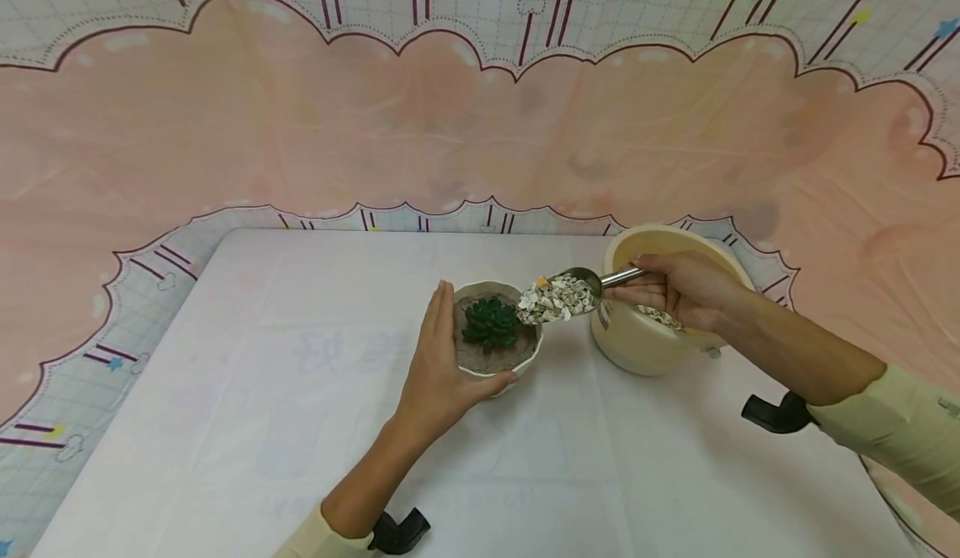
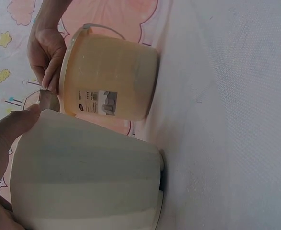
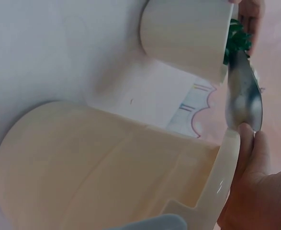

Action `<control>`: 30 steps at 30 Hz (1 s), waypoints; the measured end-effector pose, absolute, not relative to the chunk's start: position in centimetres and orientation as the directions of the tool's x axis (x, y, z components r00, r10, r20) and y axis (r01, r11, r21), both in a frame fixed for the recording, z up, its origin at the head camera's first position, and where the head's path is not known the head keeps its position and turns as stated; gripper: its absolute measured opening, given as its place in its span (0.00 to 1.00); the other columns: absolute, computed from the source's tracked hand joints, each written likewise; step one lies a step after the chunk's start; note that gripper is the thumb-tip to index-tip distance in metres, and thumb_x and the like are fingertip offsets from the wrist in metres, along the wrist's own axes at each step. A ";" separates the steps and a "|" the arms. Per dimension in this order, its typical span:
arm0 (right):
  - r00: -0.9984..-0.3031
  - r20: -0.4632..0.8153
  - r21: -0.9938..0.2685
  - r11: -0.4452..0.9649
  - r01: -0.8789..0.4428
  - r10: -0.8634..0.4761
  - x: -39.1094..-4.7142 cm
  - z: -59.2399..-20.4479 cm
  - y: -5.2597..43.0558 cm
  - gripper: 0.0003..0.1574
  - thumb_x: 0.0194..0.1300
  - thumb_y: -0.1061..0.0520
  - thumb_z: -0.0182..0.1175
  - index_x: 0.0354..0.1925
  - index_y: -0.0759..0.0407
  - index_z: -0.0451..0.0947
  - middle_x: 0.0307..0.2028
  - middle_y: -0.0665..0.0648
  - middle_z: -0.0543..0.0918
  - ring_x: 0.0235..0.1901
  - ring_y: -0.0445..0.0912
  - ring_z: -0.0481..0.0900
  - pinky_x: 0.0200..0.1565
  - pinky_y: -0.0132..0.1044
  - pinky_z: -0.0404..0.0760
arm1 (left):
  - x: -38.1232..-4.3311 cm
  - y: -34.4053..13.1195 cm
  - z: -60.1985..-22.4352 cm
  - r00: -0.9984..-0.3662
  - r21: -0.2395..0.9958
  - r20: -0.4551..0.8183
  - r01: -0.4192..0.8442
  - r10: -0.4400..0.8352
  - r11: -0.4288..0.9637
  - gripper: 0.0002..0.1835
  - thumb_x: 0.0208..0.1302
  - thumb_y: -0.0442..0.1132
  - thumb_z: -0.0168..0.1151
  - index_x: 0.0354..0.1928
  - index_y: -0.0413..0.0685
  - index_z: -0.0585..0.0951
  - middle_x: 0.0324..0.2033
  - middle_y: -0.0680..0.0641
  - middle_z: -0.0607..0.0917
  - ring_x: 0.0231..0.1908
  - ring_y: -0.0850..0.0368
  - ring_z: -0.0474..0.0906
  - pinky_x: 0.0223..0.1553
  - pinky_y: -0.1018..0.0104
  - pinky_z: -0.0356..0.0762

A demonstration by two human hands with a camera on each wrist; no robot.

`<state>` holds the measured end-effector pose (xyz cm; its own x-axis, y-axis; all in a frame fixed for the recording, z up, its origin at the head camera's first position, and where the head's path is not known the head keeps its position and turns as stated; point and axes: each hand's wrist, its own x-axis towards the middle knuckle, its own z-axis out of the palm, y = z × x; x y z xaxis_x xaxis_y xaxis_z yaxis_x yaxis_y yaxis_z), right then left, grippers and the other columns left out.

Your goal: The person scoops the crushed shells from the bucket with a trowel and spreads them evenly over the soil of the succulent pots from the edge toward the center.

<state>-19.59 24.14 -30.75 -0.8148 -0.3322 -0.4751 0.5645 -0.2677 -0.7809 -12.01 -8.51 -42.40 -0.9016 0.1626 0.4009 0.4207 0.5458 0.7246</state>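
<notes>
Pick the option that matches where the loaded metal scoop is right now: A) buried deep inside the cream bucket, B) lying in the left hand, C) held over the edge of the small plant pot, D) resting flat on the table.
C: the right hand holds the scoop, heaped with pale pebbles, at the rim of the small pot with the green succulent, while the left hand cups that pot's side.

Table [image 1: 300, 424], covered by a white cloth: a pot [image 1: 525, 364] is stood at centre; a bucket [image 1: 637, 349] is set just right of it.
</notes>
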 end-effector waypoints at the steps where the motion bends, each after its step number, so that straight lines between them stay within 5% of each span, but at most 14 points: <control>1: -0.816 -0.473 -0.783 -0.266 0.562 -0.331 -19.6 -30.7 24.1 0.21 0.87 0.60 0.42 0.47 0.75 0.78 0.41 0.73 0.88 0.42 0.58 0.91 0.50 0.39 0.85 | -12.0 -8.5 -42.4 -0.897 0.721 0.411 0.429 0.163 0.544 0.74 0.44 0.50 0.90 0.82 0.31 0.47 0.81 0.33 0.51 0.80 0.39 0.47 0.73 0.40 0.58; 30: -0.850 -0.441 -0.836 -0.212 0.506 -0.289 -20.1 -30.8 23.8 0.17 0.87 0.61 0.41 0.56 0.78 0.66 0.40 0.73 0.88 0.40 0.57 0.91 0.49 0.39 0.85 | -13.1 -10.1 -42.0 -0.896 0.748 0.356 0.444 0.266 0.494 0.72 0.47 0.48 0.88 0.84 0.37 0.46 0.82 0.38 0.50 0.81 0.42 0.47 0.74 0.41 0.57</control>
<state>-20.06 23.76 -30.81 -0.8497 -0.2888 -0.4410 0.5060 -0.2120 -0.8361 -13.07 -10.05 -41.97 -0.8959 0.2656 0.3560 0.4436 0.4939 0.7479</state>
